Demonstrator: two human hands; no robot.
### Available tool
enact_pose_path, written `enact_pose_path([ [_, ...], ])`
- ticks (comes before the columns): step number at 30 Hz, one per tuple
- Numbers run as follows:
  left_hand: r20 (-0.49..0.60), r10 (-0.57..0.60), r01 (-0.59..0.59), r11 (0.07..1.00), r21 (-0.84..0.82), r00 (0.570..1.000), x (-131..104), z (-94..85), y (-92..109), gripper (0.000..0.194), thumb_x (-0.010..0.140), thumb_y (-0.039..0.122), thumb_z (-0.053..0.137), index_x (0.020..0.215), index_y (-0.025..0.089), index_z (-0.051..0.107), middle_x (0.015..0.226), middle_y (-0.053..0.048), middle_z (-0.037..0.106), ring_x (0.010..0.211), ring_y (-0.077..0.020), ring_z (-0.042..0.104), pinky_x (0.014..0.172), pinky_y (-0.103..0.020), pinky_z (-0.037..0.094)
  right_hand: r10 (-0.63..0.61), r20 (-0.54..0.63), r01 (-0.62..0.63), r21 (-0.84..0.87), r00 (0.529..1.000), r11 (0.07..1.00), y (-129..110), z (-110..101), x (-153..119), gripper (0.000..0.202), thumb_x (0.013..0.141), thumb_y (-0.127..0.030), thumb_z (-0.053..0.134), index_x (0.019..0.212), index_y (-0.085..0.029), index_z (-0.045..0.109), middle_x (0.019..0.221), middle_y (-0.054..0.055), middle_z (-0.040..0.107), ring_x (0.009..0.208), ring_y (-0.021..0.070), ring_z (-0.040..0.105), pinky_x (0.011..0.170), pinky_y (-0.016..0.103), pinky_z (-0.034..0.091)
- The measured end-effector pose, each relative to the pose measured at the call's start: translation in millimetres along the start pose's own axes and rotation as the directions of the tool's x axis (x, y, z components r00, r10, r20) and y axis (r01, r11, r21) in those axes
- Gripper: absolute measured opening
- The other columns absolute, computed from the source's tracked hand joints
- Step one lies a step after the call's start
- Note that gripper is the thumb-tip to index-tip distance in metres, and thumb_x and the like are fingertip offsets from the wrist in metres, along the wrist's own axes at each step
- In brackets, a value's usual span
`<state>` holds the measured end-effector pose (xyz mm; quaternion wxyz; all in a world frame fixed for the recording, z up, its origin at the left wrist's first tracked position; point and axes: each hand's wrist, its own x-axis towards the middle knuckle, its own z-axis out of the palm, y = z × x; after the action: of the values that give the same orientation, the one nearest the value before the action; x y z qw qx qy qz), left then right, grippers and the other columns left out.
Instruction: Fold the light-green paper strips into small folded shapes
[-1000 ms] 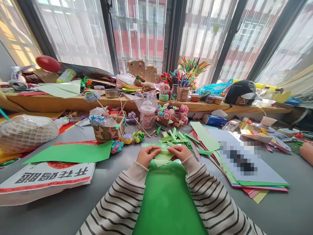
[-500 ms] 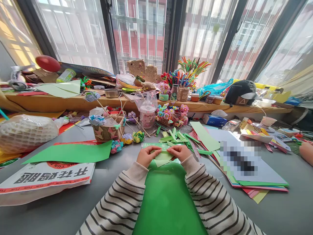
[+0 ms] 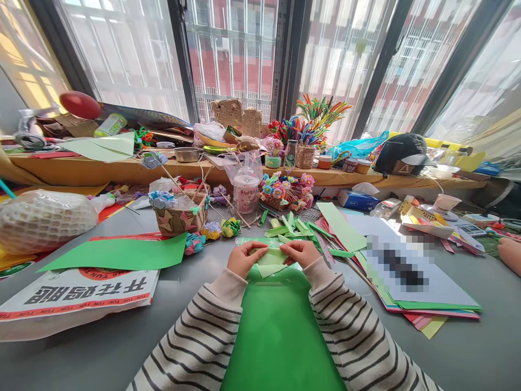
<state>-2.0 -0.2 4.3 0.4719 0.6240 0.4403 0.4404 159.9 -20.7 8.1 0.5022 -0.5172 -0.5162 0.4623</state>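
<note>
A small piece of pale green paper (image 3: 270, 263) with folded edges is held between my two hands. My left hand (image 3: 245, 259) pinches its left side between thumb and fingers. At the right side, my right hand (image 3: 302, 253) grips it in the same way. Under the paper lies a glossy green sheet (image 3: 280, 331) that reaches toward me. Just beyond my hands is a heap of cut green paper strips (image 3: 295, 228). The fingertips partly cover the paper's upper edge.
Left are a green sheet (image 3: 118, 254) on a printed bag (image 3: 93, 293) and a woven basket (image 3: 181, 217) of paper flowers. A plastic cup (image 3: 245, 193) stands behind my hands. A paper stack (image 3: 431, 271) lies right. Another person's hand (image 3: 510, 254) shows at the right edge.
Both hands keep nearly the same place and grip. The pale green paper between them has shifted only very slightly.
</note>
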Motion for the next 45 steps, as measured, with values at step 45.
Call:
enact_pose_path([
  [45,0.048,-0.153,0.159,0.971,-0.180,0.987,-0.8,-1.5,6.8,0.029,0.047,0.036,0.065,0.064,0.013,0.061,0.059,-0.002,0.060,0.056,-0.0133,0.054,0.052,-0.024,0.045,-0.125,-0.016,0.120,-0.170,0.992,0.978,8.7,4.1,3.3,0.026,0.058,-0.040,0.056,0.055,-0.014,0.056,0.044,-0.002,0.049,0.036,0.0093,0.046,0.035,0.021,0.041],
])
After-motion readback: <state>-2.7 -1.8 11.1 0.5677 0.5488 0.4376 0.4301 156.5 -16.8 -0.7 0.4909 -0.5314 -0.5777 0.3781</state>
